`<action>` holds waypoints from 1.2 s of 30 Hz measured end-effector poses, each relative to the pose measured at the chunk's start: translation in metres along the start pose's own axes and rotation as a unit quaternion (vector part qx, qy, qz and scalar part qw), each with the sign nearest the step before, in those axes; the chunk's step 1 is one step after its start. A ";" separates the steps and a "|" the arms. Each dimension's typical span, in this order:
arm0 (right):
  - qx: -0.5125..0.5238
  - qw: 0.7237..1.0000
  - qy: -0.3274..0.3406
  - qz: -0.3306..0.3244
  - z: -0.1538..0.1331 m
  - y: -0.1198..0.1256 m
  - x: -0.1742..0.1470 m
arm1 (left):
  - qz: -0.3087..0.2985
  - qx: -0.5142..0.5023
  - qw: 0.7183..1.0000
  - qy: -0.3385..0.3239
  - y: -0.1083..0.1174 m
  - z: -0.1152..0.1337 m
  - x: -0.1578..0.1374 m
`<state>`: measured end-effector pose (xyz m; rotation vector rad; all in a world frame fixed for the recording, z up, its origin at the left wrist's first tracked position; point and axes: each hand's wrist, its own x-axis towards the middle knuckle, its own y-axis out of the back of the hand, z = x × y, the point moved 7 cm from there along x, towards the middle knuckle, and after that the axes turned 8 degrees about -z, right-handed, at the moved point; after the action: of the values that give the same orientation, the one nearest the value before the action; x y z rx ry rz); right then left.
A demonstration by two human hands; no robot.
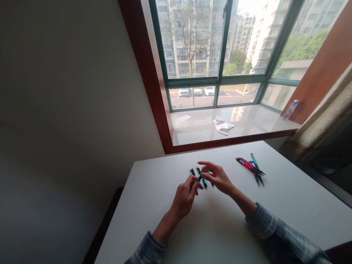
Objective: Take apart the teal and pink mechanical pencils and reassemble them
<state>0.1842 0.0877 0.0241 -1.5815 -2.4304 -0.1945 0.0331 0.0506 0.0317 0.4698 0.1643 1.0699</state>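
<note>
A teal and black pen [198, 179] is pinched between the thumb and fingers of my left hand [185, 194]. My right hand [218, 178] has its thumb and a fingertip closed at the pen's black upper end, with another finger stretched out above. Whether the pen is whole or only a part, I cannot tell. Just beyond and under my hands, several pen parts lie side by side on the white table [154, 198]: a black one [192, 171] at the left and a teal and black barrel [204, 182] in the middle. My right hand hides some of them.
To the right lies a loose pile of pens [250, 167], red, black and teal, some crossing. Behind the table, the windowsill [198, 130] holds a white cloth [223, 126], a flat clear packet [184, 118] and a clear bottle [290, 110]. A wall stands at the left.
</note>
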 end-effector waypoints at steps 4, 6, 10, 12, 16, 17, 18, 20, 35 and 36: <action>-0.023 0.999 0.019 -0.025 -0.018 -0.007 0.008 | 0.038 -0.031 0.999 -0.021 0.007 -0.001 0.000; -0.075 0.997 0.032 -0.015 -0.030 -0.006 0.016 | 0.069 -0.057 0.995 -0.033 0.013 0.002 0.001; -0.110 0.992 0.058 -0.032 -0.062 -0.006 0.037 | 0.138 -0.099 0.984 -0.059 0.024 0.013 0.006; -0.118 0.988 0.069 -0.067 -0.078 -0.008 0.048 | 0.168 -0.109 0.977 -0.074 0.027 0.018 0.010; -0.176 0.981 0.058 -0.051 -0.090 -0.003 0.063 | 0.220 -0.122 0.965 -0.078 0.030 0.017 0.015; -0.175 0.982 0.056 -0.052 -0.090 -0.003 0.065 | 0.225 -0.123 0.964 -0.076 0.030 0.015 0.015; -0.166 0.982 0.055 -0.065 -0.088 -0.005 0.066 | 0.224 -0.123 0.964 -0.073 0.028 0.013 0.014; -0.143 0.981 0.055 -0.117 -0.085 -0.014 0.067 | 0.223 -0.135 0.963 -0.064 0.026 0.007 0.011; -0.181 0.976 0.012 -0.121 -0.074 -0.030 0.060 | 0.220 -0.145 0.963 -0.063 0.016 -0.002 0.002; -0.167 0.976 0.013 -0.138 -0.073 -0.033 0.060 | 0.216 -0.145 0.963 -0.065 0.014 -0.002 0.002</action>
<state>0.1399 0.1096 0.1108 -1.3348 -2.6973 -0.7020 0.0223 0.0582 0.0367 0.3144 -0.2205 1.4595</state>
